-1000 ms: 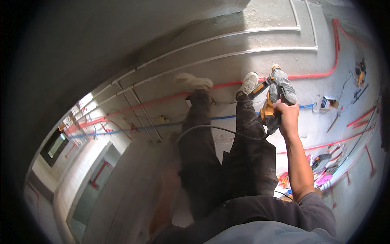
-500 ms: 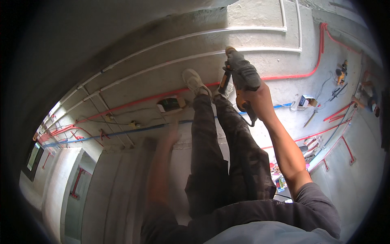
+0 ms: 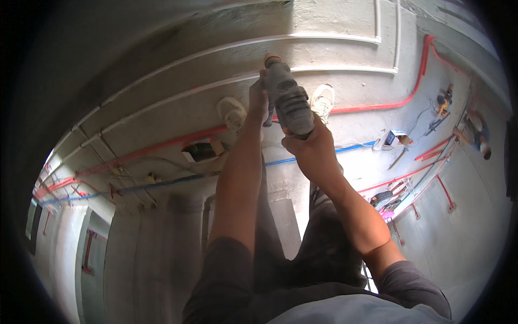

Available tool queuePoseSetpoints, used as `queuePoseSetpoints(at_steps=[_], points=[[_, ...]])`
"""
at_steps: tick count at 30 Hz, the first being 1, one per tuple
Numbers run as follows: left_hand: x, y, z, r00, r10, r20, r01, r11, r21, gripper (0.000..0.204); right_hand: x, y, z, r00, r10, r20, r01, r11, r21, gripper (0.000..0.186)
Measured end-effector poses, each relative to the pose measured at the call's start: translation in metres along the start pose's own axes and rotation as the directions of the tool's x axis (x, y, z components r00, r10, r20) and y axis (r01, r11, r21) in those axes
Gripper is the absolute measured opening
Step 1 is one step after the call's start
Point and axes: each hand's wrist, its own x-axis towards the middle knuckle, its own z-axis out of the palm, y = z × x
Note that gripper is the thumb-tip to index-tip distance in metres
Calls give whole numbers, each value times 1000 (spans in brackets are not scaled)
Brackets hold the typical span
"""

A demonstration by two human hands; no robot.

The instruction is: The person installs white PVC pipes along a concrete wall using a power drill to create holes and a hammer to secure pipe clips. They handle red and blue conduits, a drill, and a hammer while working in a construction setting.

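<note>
A dusty grey rotary hammer drill (image 3: 291,100) is held out in front of me above the floor, its front end pointing away. My right hand (image 3: 313,144) is wrapped round its rear grip. My left hand (image 3: 259,100) is closed at the front left side of the drill, by its side handle; the tool's body hides part of the fingers. Whether a bit sits in the drill's front end I cannot make out. My shoes stand apart on either side of the drill.
White pipes (image 3: 232,81), red pipes (image 3: 372,107) and a blue pipe (image 3: 288,160) run across the floor. An open cardboard box (image 3: 217,147) lies left, another box (image 3: 397,137) right. A yellow power tool (image 3: 444,102) and a person (image 3: 477,135) are at the far right.
My left hand has come up from beside the box and closed on the drill. The drill has shifted left, with my right hand still on it. My feet are wider apart.
</note>
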Motion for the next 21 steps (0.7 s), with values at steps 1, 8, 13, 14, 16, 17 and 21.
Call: queuePoseSetpoints(at_steps=[1,8,13,14,16,17,21], points=[[4,-9,-20,995,102,-7,-101,991,83,59,4,0,4,999,-29,26,28,1000,14,53],[0,-25,-10,994,-99,-51,94,990,-101,55,2,2,-33,997,-65,35,65,998,-15,35],[-98,21,68,972,41,-232,-19,995,97,27,-3,13,-62,999,-27,24,26,999,47,46],[-128,38,83,983,138,-121,-68,885,460,28,-3,14,-64,999,-27,32,24,997,68,46],[-166,49,100,959,261,109,-238,538,808,31,-1,21,-66,998,-64,18,61,991,116,45],[-178,45,105,926,324,195,-325,418,849,32,2,24,-66,997,-72,-19,73,992,107,45],[-192,11,121,926,375,44,-250,521,817,35,22,34,-73,994,-83,-72,96,974,203,44]])
